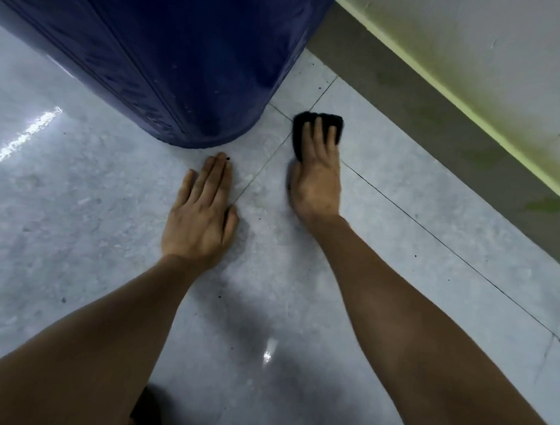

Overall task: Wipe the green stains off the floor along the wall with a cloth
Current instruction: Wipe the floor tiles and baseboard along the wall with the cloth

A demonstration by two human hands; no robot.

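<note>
Your right hand (315, 178) presses a black cloth (316, 127) flat to the floor (408, 203), fingers straight, just beside the blue barrel (157, 49). Your left hand (200, 215) lies spread flat nearby. Green stains (543, 205) mark the dark strip along the wall (505, 56).

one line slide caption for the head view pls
Right hand presses a black cloth on the floor tile beside a blue barrel; left hand rests flat.

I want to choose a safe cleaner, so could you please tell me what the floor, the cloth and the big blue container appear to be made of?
The pale grey tiled floor looks like polished ceramic or stone: glossy reflections, thin grout lines. The small black cloth under the right hand looks soft and fuzzy, maybe microfibre or a scouring pad. The large dark blue container looks like shiny moulded plastic, with its sheen and ridges.
</note>
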